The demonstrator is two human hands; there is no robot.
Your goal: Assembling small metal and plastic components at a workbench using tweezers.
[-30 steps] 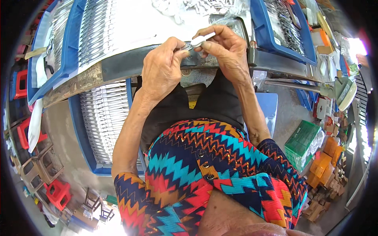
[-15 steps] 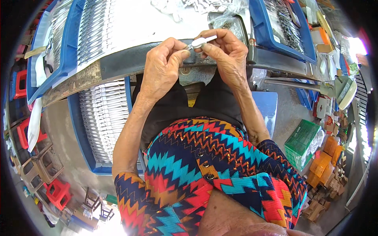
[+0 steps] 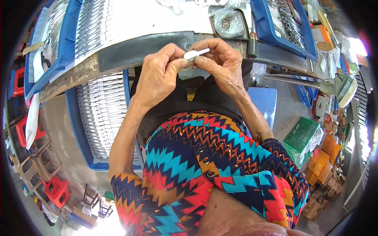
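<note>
My left hand [image 3: 159, 72] and my right hand [image 3: 220, 63] meet at the table's front edge, both pinching one small silver metal piece [image 3: 195, 54] between thumbs and fingertips. The piece is short and flat and lies nearly level. Just beyond it on the table sits a clear plastic bag of small screws [image 3: 228, 21]. My forearms come up from a bright zigzag-patterned garment below.
A blue tray of metal parts [image 3: 285, 25] stands at the back right, another blue tray [image 3: 59, 35] at the left, a third blue tray [image 3: 100, 114] under the table. A tool with a dark handle [image 3: 252, 41] lies by the bag. Green and orange boxes [image 3: 315, 149] sit on the floor right.
Both hands have stayed at the table edge, shifting the metal piece slightly between the fingertips; the grip looks a little tighter and the piece more level.
</note>
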